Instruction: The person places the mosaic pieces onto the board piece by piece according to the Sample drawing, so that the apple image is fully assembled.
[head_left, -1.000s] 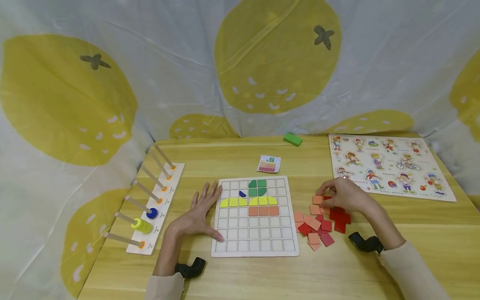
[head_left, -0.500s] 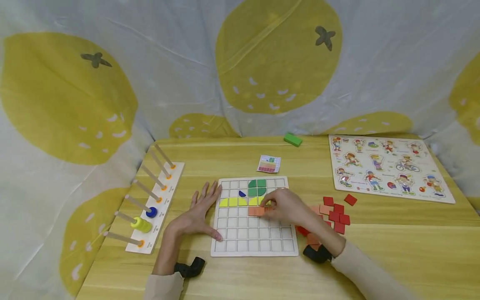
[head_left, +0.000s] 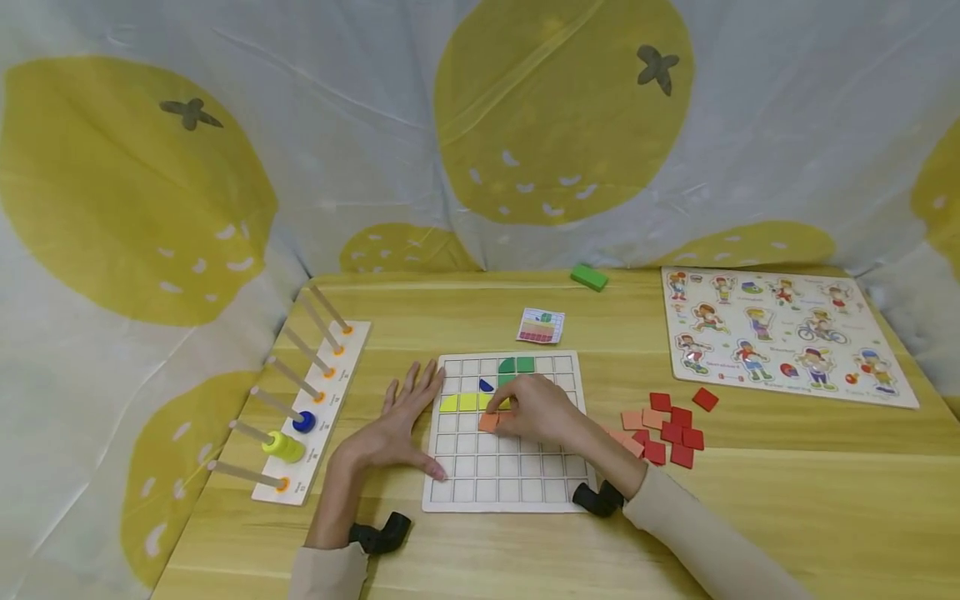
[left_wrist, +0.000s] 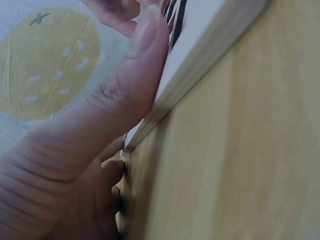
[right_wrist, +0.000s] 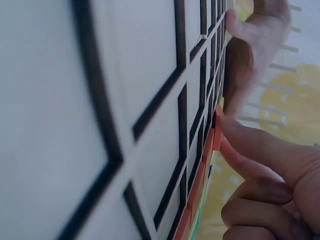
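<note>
A white grid board [head_left: 510, 507] lies on the wooden table with green, blue and yellow tiles in its upper part. My right hand [head_left: 536, 408] pinches an orange square tile [head_left: 488, 422] between thumb and index finger, over the cell under the yellow row. In the right wrist view this orange tile [right_wrist: 217, 130] stands slightly tilted, beside other orange tiles [right_wrist: 197, 182] in the grid. My left hand [head_left: 393, 429] spreads its fingers along the board's left side, and its thumb [left_wrist: 125, 75] rests on the rim in the left wrist view.
Loose red and orange tiles [head_left: 672, 433] lie right of the board. A small printed pattern card [head_left: 540, 326] and a green block [head_left: 588, 277] sit behind it. At left stands a peg rack [head_left: 296, 467] with rings; at back right, a picture puzzle board [head_left: 780, 342].
From the loose tiles my right hand has come left onto the board, then further left along the row with the orange tile. My left hand has stayed put.
</note>
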